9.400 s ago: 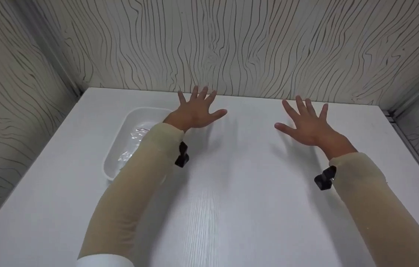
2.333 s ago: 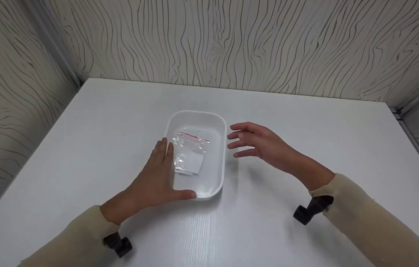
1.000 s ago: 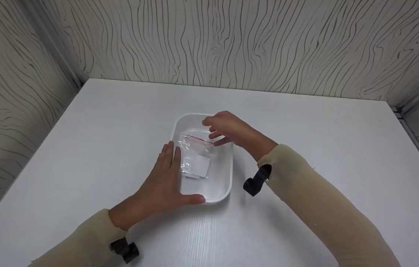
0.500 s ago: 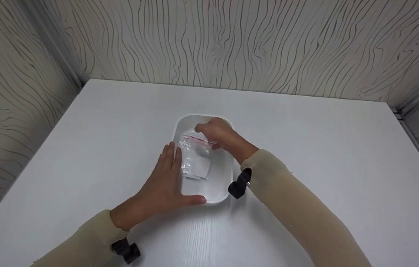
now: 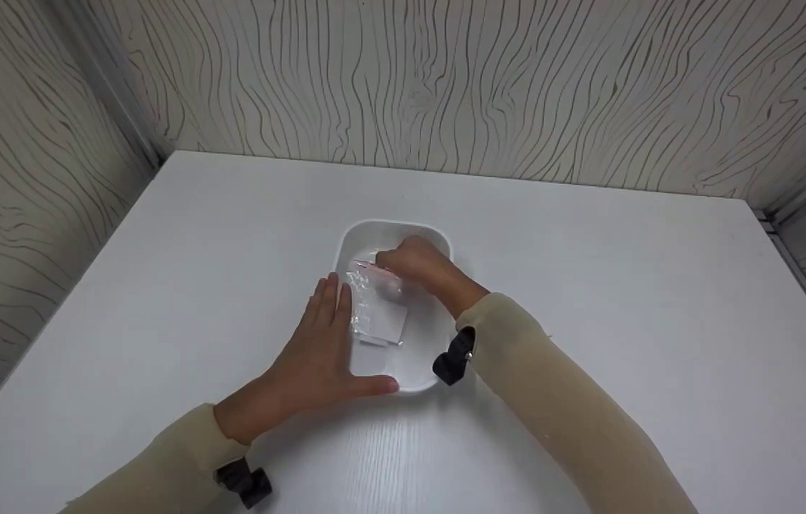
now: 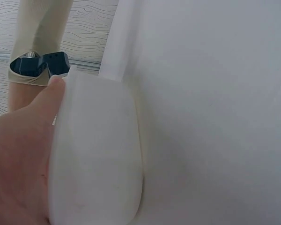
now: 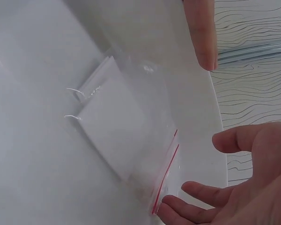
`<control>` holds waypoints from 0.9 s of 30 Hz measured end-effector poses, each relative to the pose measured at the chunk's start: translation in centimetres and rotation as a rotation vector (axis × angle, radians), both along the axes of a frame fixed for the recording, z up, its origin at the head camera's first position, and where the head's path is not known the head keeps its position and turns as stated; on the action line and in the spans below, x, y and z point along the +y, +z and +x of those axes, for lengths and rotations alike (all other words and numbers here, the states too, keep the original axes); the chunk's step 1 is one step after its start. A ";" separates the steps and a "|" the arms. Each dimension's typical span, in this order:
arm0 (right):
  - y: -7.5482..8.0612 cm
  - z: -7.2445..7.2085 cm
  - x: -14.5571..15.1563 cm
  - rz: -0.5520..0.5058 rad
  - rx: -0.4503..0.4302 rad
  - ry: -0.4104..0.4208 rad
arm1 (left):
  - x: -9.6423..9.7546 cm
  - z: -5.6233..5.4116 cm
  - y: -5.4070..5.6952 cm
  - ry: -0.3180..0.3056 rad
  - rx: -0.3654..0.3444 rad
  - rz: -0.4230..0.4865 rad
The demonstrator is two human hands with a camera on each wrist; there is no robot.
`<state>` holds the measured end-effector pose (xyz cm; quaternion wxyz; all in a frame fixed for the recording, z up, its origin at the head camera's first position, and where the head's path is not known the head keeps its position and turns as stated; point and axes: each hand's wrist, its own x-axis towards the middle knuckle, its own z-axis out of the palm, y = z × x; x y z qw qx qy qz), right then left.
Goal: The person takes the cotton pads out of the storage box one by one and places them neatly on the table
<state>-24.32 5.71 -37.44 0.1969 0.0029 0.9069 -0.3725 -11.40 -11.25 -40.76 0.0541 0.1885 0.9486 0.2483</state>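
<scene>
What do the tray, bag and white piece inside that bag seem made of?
Tray: probably plastic, smooth and white with rounded, moulded corners. Bag: thin clear plastic film, creased, glinting and transparent. White piece: perhaps matt paper or card, flat with straight edges; the bag leaves this uncertain.

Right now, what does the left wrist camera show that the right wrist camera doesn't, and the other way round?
Only the left wrist view shows the outside of the white tray, the right sleeve and a dark wrist camera.
Only the right wrist view shows the tray's inside, the clear bag, its red strip and white contents, and the right fingers.
Both show the tray, part of the left hand and wood-grain panelling.
</scene>
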 end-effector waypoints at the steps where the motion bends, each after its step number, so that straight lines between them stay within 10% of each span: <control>1: 0.0 0.0 0.0 0.008 0.004 0.008 | 0.0 0.0 0.0 -0.001 -0.001 0.000; 13: -0.6 -0.7 0.1 0.100 0.071 0.137 | 0.1 0.0 -0.1 -0.006 0.024 -0.003; 27: -0.1 0.0 -0.4 -0.023 -0.041 0.071 | 0.1 -0.1 -0.1 -0.010 0.021 -0.007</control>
